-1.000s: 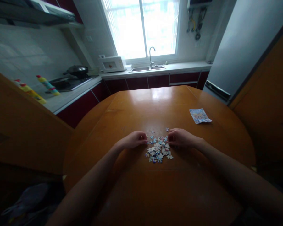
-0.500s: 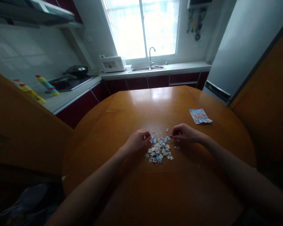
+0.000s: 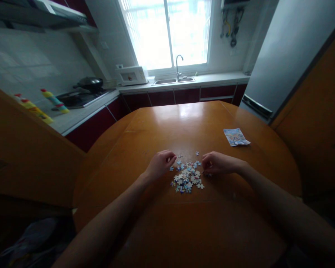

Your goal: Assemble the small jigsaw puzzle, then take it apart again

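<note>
A loose heap of jigsaw puzzle pieces (image 3: 187,178) lies on the wooden table (image 3: 167,227), many with pale backs up and some showing blue print. At the heap's upper left, my left hand (image 3: 161,163) hovers with thumb and forefinger curled together in a pinch; whatever may be between the tips is too small to see. To the right of the heap, my right hand (image 3: 216,162) reaches down, fingers bent and closed on a small puzzle piece at the tabletop. A single puzzle piece (image 3: 197,153) lies apart between the hands, toward the far side.
A creased printed sheet (image 3: 236,137) rests on the table's right side. Beyond the table's far edge are a counter with a sink (image 3: 167,81), a microwave (image 3: 131,75) and a wok (image 3: 91,83) on the stove. A fridge (image 3: 284,56) stands at the right.
My right hand has come nearer, down over the pieces at the heap's right. My left hand has drawn slightly left and away, and a blue piece now shows beside it.
</note>
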{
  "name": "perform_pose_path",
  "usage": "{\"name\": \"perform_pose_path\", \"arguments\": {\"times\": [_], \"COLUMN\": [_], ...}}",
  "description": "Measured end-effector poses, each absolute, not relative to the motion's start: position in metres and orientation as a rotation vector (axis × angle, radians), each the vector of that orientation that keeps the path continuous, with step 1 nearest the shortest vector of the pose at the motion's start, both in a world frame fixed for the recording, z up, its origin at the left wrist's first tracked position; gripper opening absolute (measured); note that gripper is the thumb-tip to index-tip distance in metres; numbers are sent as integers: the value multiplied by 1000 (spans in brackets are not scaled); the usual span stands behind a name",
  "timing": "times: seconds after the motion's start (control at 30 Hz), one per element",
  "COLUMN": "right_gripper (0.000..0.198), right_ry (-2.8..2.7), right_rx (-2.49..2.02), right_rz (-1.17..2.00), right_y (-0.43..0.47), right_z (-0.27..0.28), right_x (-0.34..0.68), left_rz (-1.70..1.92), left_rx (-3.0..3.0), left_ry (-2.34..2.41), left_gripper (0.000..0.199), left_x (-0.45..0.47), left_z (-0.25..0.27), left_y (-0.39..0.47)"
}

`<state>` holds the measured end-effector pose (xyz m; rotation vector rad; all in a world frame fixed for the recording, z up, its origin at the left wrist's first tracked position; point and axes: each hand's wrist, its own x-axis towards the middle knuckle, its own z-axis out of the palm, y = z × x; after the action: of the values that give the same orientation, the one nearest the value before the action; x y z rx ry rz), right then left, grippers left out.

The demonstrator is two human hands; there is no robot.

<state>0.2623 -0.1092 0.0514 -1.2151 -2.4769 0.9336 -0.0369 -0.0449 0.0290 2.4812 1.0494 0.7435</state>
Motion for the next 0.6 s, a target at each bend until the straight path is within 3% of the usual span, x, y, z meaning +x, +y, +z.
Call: {"name": "perform_pose_path", "arguments": {"times": [0.2, 0.6], "right_gripper": [7, 11], "right_ry": [-2341, -2214], "right_rx": [-1240, -1458], "right_rz": [991, 717], "right_y": [-105, -81], "right_z": [45, 16], "right_x": [265, 279], "left_rz": [747, 698], "left_rx": [2474, 2480], "left_ry": [1098, 1087], "left_gripper": [21, 21], "left_x": [-39, -39], "left_z": [27, 25], "left_y": [-42, -43]}}
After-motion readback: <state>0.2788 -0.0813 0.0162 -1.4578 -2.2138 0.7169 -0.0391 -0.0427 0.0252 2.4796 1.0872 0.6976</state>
